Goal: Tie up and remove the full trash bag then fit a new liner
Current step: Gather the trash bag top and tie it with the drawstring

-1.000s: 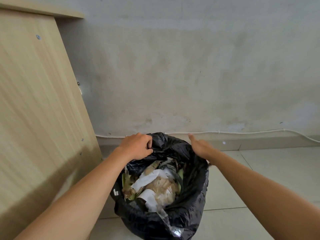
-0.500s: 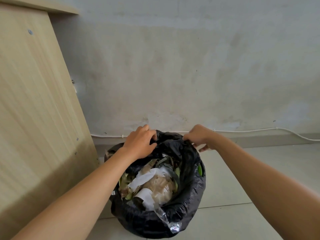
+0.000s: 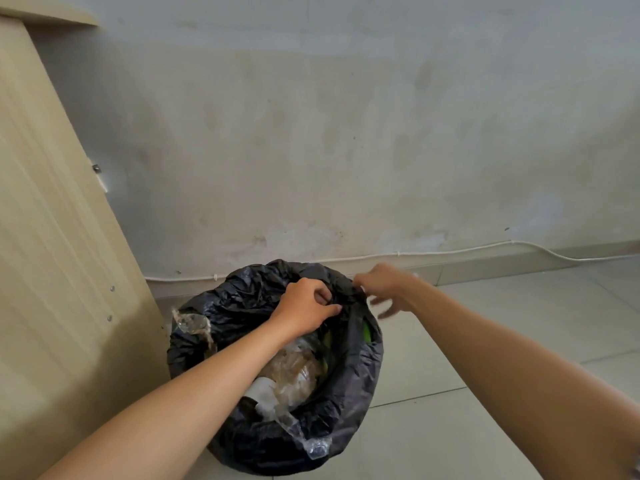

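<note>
Since half a second ago our two hands have drawn closer together over the far rim of the bag, and more black plastic now stands bunched up between them.

At the left edge a pale wooden cabinet side [image 3: 59, 237] leans into view, its top cut off by the frame. Beside it, on the light tiled floor [image 3: 485, 358], sits the full black plastic trash bag [image 3: 349, 386], its mouth open; whatever bin holds it is hidden under the plastic. Inside we make out crumpled white paper and brown scraps [image 3: 291, 372], partly covered by our left forearm, and a clear crinkled wrapper [image 3: 194, 327] at the left rim.

Our left hand [image 3: 304, 308] is curled tight round a gathered fold of the bag's far edge. Our right hand [image 3: 384, 285], blurred, pinches the rim just beside it with thumb and forefinger, while its other fingers hang loose and spread. Behind runs a thin white cable [image 3: 450, 251] along the stained wall's base.
</note>
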